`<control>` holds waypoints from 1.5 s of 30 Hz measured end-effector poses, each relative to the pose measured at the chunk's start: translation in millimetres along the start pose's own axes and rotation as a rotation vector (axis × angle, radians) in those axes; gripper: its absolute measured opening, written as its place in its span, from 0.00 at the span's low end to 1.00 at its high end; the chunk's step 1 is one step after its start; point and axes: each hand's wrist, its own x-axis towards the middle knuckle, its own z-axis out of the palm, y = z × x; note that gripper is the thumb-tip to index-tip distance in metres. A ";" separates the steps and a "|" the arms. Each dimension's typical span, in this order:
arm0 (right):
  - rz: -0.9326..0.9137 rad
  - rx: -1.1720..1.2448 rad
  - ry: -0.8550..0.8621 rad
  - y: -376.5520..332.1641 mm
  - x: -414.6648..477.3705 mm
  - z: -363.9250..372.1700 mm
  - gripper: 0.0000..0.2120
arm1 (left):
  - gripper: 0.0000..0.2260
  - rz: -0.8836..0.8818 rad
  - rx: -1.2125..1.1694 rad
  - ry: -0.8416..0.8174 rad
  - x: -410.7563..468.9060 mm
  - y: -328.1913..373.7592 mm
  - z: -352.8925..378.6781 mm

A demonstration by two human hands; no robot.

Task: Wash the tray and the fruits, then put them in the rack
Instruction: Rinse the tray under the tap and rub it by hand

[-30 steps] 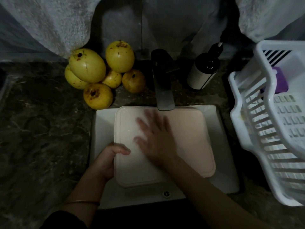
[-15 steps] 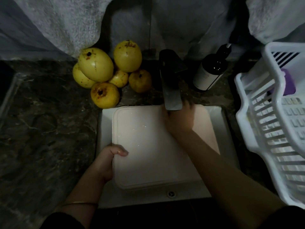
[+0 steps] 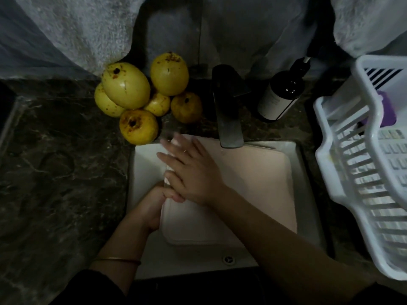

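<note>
Since half a second ago our right hand (image 3: 193, 172) has swept from the far edge under the faucet (image 3: 229, 119) across to the tray's far-left corner. It now lies flat on the tray (image 3: 253, 183) with its fingers straight and spread. Our left hand (image 3: 152, 208), partly hidden beneath the right one, curls round the tray's left edge and grips it. The tray is pale pink, square with rounded corners and a low raised rim, and it sits in the white sink (image 3: 145, 164) below the spout. Six yellow fruits (image 3: 125, 84) with brown blotches are piled on the dark bench (image 3: 55, 172) beyond our left hand. A white slatted rack (image 3: 372, 119) stands to the right of our right arm.
</note>
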 end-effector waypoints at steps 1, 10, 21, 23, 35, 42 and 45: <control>0.062 -0.008 0.027 1.4 0.6 -0.2 0.24 | 0.16 0.008 0.035 -0.034 -1.1 4.4 2.4; 0.698 -0.112 0.100 19.4 -11.1 -10.1 0.30 | 0.24 0.034 0.153 0.090 -6.3 -1.5 -1.4; 1.137 -0.017 0.041 87.0 -73.8 -36.4 0.34 | 0.17 0.002 0.122 0.117 -20.6 1.5 -18.2; 1.289 0.067 0.126 89.4 -71.8 -39.8 0.34 | 0.22 -0.013 0.133 0.114 -21.5 0.0 -15.8; 1.318 0.246 0.315 109.4 -81.9 -43.0 0.22 | 0.17 0.140 0.212 0.350 -16.7 -18.8 -24.0; 1.139 0.012 0.184 95.2 -91.3 -19.0 0.22 | 0.13 0.261 0.244 0.537 -8.0 -28.8 -11.7; 0.985 -0.130 0.104 76.9 -87.8 -15.0 0.31 | 0.11 0.231 0.186 0.571 -4.8 -30.4 -14.1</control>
